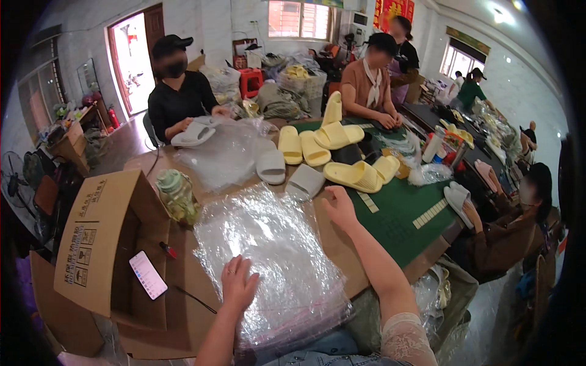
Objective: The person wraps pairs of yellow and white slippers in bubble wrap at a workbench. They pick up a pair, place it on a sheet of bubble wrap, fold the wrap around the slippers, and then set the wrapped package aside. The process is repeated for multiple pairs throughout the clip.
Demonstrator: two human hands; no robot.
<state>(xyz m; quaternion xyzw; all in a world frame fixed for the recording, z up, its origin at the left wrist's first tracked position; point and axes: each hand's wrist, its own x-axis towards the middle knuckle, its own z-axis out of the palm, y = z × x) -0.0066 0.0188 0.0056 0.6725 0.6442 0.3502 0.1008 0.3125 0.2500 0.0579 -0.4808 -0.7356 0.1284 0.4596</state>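
Note:
My left hand (239, 282) lies on a stack of clear plastic bags (274, 238), its fingers stretched out. Farther up and to the right, my right hand (339, 208) reaches over the table with its fingers loosely apart and nothing visible in them. Just beyond it are a grey slipper (304, 182) and a yellow slipper (350, 175). Another grey slipper (270, 166) lies to the left, beside a pair of yellow slippers (290, 145). More yellow slippers and some black ones are heaped behind.
At left, an open cardboard box (91, 244) stands near a phone (148, 276) and a green-lidded jar (175, 195). Across the table, a person in black (183, 97) holds a grey slipper. Other people sit around. A green mat (397, 213) covers the right side.

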